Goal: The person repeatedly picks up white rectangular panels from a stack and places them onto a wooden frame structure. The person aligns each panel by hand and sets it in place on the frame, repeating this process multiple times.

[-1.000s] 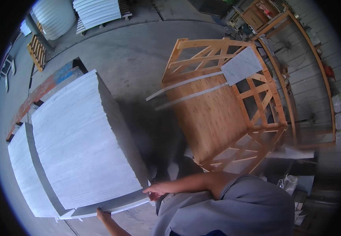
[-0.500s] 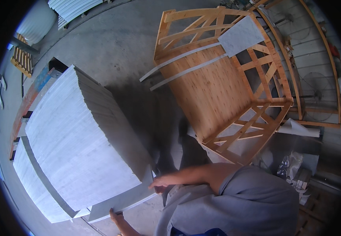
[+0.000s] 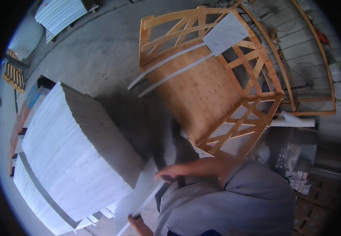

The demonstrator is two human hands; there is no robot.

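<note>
One pale grey, flat rectangular stone slab (image 3: 139, 196), held between two bare hands. A second ago it runs along the near edge of the large, ridged, white-grey stone stack (image 3: 78, 157); now it sits aslant, swung out beside that stack's near right corner. Judgement: it is loose from the stack, with the hands taking much of the weight. Whether it brushes the corner, cannot tell.

Hands: two. Left hand (image 3: 139, 224): fingers grasping the slab's long near edge. Right hand (image 3: 169, 172): fingers grasping its short far end; slight blur, undersides hidden.

Counts:
- Stacks close by: two. The large one, plus a narrower pale stone stack (image 3: 31, 198) along its left edge, one dark grey strip (image 3: 44, 189) between. Pieces in each too fine to count.
- Crate: one, light brown wood (image 3: 206, 100), right of the large stack, well apart. Three lattice sides: far, right, near.
- In the crate: one pale grey marbled rectangular slab (image 3: 226, 34) at its far right corner; two narrow whitish strips (image 3: 170, 64), overhanging its left edge.
- Slatted brown wooden pallet (image 3: 14, 76): one, far left on the floor.
</note>
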